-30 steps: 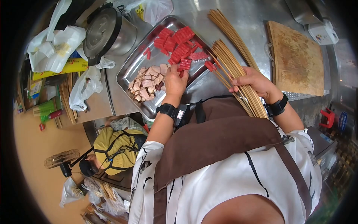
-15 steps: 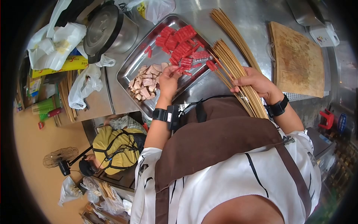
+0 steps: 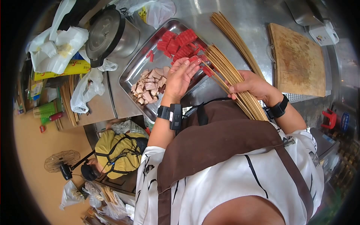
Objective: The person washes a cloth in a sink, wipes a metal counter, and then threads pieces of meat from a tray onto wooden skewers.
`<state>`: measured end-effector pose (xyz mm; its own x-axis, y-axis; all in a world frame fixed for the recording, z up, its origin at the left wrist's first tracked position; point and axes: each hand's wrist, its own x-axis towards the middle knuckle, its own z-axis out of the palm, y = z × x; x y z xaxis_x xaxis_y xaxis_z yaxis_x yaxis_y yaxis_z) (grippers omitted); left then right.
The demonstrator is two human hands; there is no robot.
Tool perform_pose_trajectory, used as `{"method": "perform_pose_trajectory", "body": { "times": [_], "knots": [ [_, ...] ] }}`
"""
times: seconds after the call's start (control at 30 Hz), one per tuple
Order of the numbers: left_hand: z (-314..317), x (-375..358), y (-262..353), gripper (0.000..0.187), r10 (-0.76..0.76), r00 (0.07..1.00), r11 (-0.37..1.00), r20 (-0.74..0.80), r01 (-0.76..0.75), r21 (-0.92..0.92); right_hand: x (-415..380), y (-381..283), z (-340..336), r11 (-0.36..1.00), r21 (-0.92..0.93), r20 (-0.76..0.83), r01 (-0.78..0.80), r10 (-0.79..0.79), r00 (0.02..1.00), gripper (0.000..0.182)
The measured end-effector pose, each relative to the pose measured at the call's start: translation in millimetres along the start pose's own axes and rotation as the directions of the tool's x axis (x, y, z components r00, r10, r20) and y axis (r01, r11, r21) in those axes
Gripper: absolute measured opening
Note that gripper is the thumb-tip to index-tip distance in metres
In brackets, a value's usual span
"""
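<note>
A steel tray [image 3: 135, 67] holds red meat slices [image 3: 176, 42] at its far end and pale meat chunks [image 3: 148, 85] at its near end. My left hand [image 3: 180, 77] is over the tray's right side, fingers pinching a red piece [image 3: 193, 59] against the tip of a skewer. My right hand [image 3: 255, 85] grips a bundle of bamboo skewers [image 3: 230, 77] that fans out toward the tray. A red piece [image 3: 207, 71] is threaded on one skewer just past my left fingers. Black bands wrap both wrists.
More skewers [image 3: 232, 33] lie on the steel counter beyond the bundle. A wooden cutting board [image 3: 298, 60] lies at right. A lidded pot [image 3: 108, 33] and plastic bags [image 3: 56, 47] stand left of the tray. A person in yellow [image 3: 114, 152] crouches below left, near a fan [image 3: 60, 162].
My left hand picked a red piece from the tray and moved right to the skewer tips. My right hand swung the bundle left toward the tray.
</note>
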<state>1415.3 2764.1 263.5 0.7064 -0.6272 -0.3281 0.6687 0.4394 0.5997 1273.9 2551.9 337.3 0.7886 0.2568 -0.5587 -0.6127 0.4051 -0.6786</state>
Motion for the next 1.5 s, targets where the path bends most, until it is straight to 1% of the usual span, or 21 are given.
{"method": "perform_pose_trajectory", "body": {
  "times": [0.1, 0.27, 0.37, 0.5, 0.57, 0.67, 0.9, 1.0, 1.1, 1.2, 1.4, 1.5],
  "knots": [
    [-2, 3, 1, 0.014, 0.007, 1.0, 1.0, -0.014, -0.007, 0.007, 0, 1, -1, 1.0, 0.007, 0.011, -0.02, 0.02, 1.0, 0.031],
    [-1, 8, -6, 0.022, -0.006, 1.0, 0.999, -0.01, 0.005, -0.052, 0, 4, 0, 0.999, -0.027, 0.02, -0.028, 0.029, 0.999, 0.032],
    [3, 10, -10, 0.027, -0.009, 1.0, 0.998, -0.029, 0.007, -0.066, 2, 7, 3, 0.998, -0.06, 0.01, -0.001, 0.002, 1.0, 0.024],
    [12, 9, -10, 0.028, 0.006, 0.999, 0.998, -0.048, -0.009, -0.06, 1, 7, 4, 0.998, -0.067, -0.003, -0.009, 0.009, 1.0, 0.023],
    [13, 9, -10, 0.028, 0.015, 0.999, 0.999, -0.047, -0.016, -0.038, 2, 8, 2, 0.998, -0.067, -0.002, -0.008, 0.008, 1.0, 0.023],
    [16, 8, -11, 0.028, 0.045, 0.997, 0.999, -0.061, -0.045, -0.001, 2, 7, 1, 0.997, -0.065, 0.009, -0.028, 0.029, 1.0, 0.03],
    [29, 5, -10, 0.029, 0.131, 0.984, 0.989, -0.123, -0.12, 0.09, 1, 6, 1, 0.998, -0.063, -0.005, -0.016, 0.016, 1.0, 0.029],
    [31, 4, -11, 0.03, 0.142, 0.983, 0.984, -0.119, -0.128, 0.121, 0, 6, 2, 0.998, -0.067, -0.003, -0.009, 0.009, 1.0, 0.029],
    [37, 2, -11, 0.03, 0.116, 0.98, 0.987, -0.159, -0.096, 0.127, 0, 6, 2, 0.999, -0.046, -0.004, -0.001, 0.001, 1.0, 0.029],
    [36, 1, -15, 0.029, 0.072, 0.983, 0.997, -0.168, -0.066, 0.043, -1, 5, 4, 1.0, -0.014, 0.0, 0.012, -0.011, 1.0, 0.028],
    [38, -1, -20, 0.03, 0.059, 0.988, 0.997, -0.141, -0.051, 0.058, 0, 6, 3, 1.0, 0.016, -0.001, 0.018, -0.018, 1.0, 0.027],
    [40, -2, -24, 0.029, 0.042, 0.985, 0.998, -0.168, -0.032, 0.062, 0, 6, 2, 0.999, 0.028, -0.001, 0.017, -0.017, 1.0, 0.027]
  ]
}}
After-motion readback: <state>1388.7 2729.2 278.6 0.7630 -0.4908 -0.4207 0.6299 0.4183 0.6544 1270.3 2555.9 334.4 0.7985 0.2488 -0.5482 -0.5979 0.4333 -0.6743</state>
